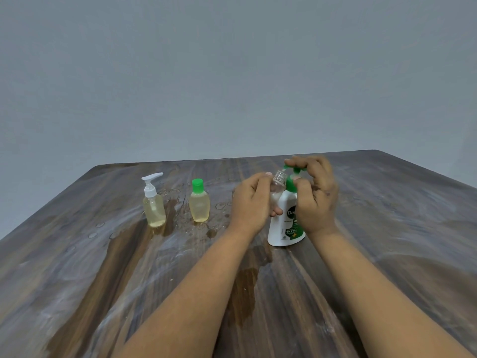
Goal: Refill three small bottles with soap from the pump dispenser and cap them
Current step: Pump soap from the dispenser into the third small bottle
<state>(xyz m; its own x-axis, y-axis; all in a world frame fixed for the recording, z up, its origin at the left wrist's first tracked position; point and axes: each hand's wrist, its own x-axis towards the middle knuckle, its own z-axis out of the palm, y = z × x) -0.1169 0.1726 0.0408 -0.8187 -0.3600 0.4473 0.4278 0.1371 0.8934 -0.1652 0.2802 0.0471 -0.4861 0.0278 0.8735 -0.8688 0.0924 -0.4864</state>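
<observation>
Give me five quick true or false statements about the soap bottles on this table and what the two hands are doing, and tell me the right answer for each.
1. The left hand holds an uncapped clear bottle with its neck at the nozzle of the pump dispenser. True.
2. The right hand lies flat on the table. False: it is on the dispenser's green pump head.
3. The green-capped bottle lies on its side. False: it stands upright.
4. The white-pump bottle holds yellowish liquid. True.
5. The table top is dry. False: wet patches and droplets show around the bottles.
</observation>
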